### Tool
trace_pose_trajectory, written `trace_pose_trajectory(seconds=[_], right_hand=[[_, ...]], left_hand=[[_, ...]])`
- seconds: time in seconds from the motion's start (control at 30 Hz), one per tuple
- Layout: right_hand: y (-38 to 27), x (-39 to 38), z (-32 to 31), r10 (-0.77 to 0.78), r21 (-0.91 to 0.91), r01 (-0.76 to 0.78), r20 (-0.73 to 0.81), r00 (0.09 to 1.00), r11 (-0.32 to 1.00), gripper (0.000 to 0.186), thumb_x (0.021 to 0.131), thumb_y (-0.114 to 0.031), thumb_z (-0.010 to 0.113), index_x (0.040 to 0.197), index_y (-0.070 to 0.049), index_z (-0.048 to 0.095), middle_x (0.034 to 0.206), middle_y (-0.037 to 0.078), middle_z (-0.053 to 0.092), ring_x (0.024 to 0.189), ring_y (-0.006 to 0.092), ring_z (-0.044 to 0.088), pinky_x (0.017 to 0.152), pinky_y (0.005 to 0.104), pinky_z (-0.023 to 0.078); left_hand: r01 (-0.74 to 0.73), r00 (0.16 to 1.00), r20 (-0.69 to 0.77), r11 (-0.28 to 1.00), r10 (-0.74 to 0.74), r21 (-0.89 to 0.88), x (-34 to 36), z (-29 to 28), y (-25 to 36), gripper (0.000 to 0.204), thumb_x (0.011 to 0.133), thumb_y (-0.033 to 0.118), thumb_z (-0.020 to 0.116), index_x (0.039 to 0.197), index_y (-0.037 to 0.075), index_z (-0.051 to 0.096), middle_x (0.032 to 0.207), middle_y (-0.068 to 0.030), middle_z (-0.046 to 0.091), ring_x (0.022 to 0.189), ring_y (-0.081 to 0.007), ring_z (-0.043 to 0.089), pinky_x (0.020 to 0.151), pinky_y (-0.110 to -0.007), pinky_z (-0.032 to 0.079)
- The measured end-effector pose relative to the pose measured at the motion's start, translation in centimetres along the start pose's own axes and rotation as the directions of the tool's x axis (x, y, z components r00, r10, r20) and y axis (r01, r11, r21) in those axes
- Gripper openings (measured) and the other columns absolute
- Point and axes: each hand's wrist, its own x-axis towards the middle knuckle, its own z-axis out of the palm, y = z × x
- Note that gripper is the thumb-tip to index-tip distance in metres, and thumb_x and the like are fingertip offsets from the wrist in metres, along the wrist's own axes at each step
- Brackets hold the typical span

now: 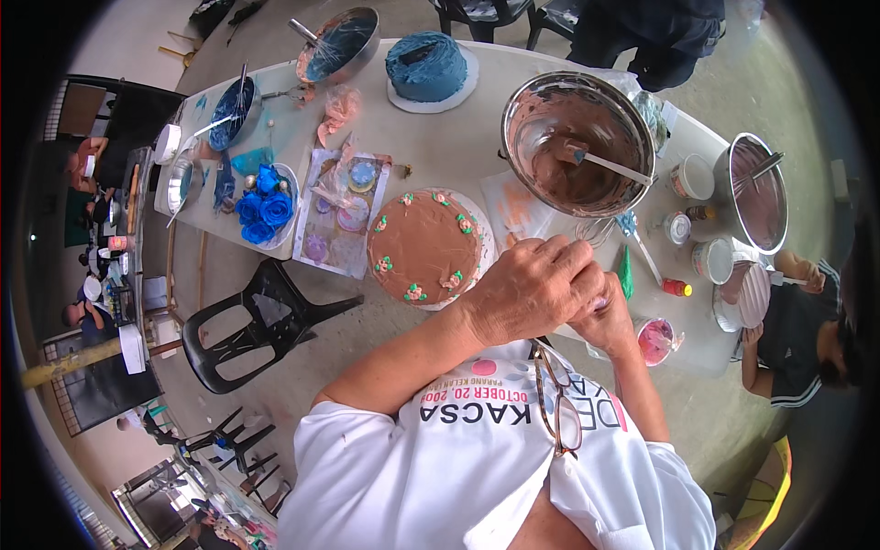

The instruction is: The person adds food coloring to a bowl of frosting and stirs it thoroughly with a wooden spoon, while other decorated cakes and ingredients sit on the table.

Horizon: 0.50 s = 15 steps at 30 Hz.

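My left hand (536,286) and my right hand (607,316) meet in front of my chest, fingers closed together. A small pale bit shows between them, but I cannot make out what it is. Just left of my hands sits a round cake (426,243) with smooth brown frosting. Small pink flowers with green leaves are spaced around its top edge, and a white board (486,246) shows under it. Beyond my hands stands a big metal bowl (632,119) of brown frosting, with a white-handled spatula (614,167) resting inside. A wire whisk (598,231) lies close to my fingers.
A blue frosted cake (425,69) stands at the far side. Blue flowers (266,206) top a cake at left, beside a tray (316,252) of small decorated pieces. A green piping bag (626,272), tubs (712,261) and another metal bowl (759,192) are right, near another person (797,330).
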Motion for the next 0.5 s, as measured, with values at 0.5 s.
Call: trace_pose_trajectory(seconds=[0.5], right_hand=[[0.2, -5.0, -1.1, 0.086, -0.32, -0.146, -0.194, 0.977, 0.936, 0.021, 0.067, -0.001, 0.074, 0.084, 0.001, 0.062, 0.081, 0.01, 0.065, 0.068, 0.0196, 0.062, 0.067, 0.031, 0.05]], left_hand=[[0.194, 0.97, 0.157, 0.98, -0.185, -0.043, -0.2, 6.2, 3.9, 0.053, 0.083, 0.058, 0.058, 0.074, 0.006, 0.064, 0.074, -0.0105, 0.059, 0.063, -0.0286, 0.062, 0.063, -0.039, 0.051]])
